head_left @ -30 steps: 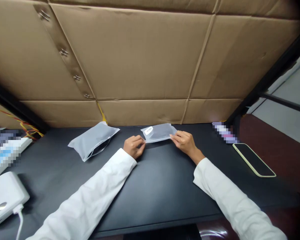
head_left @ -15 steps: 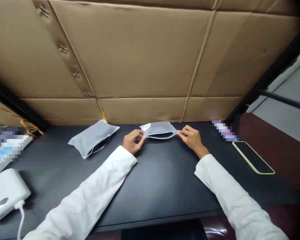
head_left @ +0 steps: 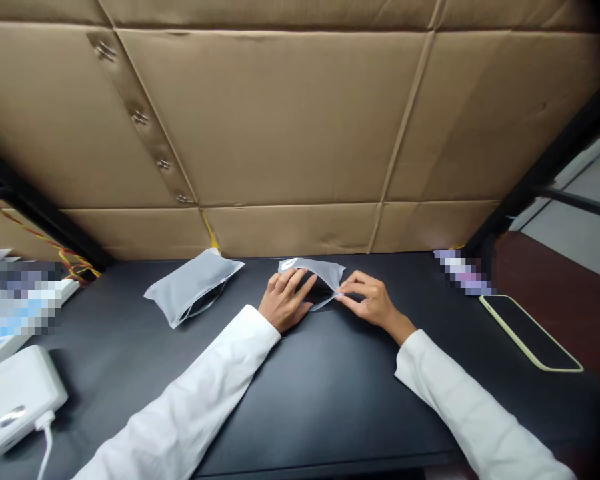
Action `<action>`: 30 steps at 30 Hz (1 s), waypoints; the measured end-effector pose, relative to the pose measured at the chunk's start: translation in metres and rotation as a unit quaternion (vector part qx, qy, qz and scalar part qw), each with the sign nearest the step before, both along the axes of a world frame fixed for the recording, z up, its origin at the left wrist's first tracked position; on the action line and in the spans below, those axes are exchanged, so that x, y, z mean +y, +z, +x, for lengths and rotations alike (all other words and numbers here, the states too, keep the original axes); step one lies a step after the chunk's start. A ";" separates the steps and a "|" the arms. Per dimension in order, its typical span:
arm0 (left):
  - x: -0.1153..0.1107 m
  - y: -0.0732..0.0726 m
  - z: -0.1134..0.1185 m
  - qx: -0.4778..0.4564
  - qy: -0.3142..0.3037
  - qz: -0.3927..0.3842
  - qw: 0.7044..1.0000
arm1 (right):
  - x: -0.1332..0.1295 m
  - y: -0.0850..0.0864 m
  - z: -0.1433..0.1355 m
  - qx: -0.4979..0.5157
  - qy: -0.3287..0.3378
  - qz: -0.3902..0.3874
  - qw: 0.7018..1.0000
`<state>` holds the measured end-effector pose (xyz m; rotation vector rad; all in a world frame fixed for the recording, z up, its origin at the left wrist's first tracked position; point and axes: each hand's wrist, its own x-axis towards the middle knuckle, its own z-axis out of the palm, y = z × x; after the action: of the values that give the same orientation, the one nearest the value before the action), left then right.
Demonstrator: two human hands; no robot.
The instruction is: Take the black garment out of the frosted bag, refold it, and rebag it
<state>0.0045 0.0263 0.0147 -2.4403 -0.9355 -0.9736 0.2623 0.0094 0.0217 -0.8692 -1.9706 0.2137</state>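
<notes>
A small frosted plastic bag [head_left: 325, 270] with a white label at its left corner lies near the back of the black desk. Its mouth faces me and gapes, the upper layer arched over a dark gap. My left hand [head_left: 286, 300] is at the left part of that mouth, thumb and fingers apart, fingertips touching the bag's opening. With thumb and fingertips, my right hand [head_left: 370, 298] pinches the right end of the bag's mouth. Left of my hands lies a second, larger frosted bag [head_left: 193, 283], its opening slightly parted; neither hand touches it.
A phone in a pale yellow-green case [head_left: 530, 333] lies at the right, near a blurred purple packet [head_left: 464, 272]. At the left are a white power bank [head_left: 23, 400] with a cable and a blurred box [head_left: 20, 313]. Cardboard [head_left: 280, 120] walls the back of the desk [head_left: 320, 400].
My left hand has moved from the bag's left corner inward over its mouth, and its fingers have spread. The mouth gapes wider. My right hand still pinches the right end.
</notes>
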 end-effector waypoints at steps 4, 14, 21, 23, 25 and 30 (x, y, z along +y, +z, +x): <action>0.002 0.000 0.001 0.004 0.069 -0.002 0.998 | -0.001 -0.002 -0.005 0.003 0.045 -0.037 0.998; 0.019 -0.002 0.000 0.058 0.041 -0.010 0.997 | -0.004 -0.008 -0.017 0.077 0.053 -0.123 0.988; 0.005 -0.005 -0.004 0.025 -0.032 0.082 0.996 | 0.004 -0.014 -0.013 0.229 0.031 -0.253 0.939; -0.001 -0.004 -0.003 0.020 -0.073 0.132 0.988 | 0.009 -0.018 -0.009 0.246 0.027 -0.253 0.935; -0.007 -0.001 -0.001 0.002 -0.128 0.159 0.979 | 0.014 -0.023 -0.005 0.258 0.003 -0.245 0.935; -0.026 0.004 0.014 -0.019 -0.315 0.109 0.943 | 0.024 -0.032 0.005 0.242 -0.093 -0.250 0.933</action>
<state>0.0189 0.0008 0.0189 -2.5649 -0.0169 -1.2432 0.2674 0.0334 -0.0105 -1.1873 -1.3747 0.7685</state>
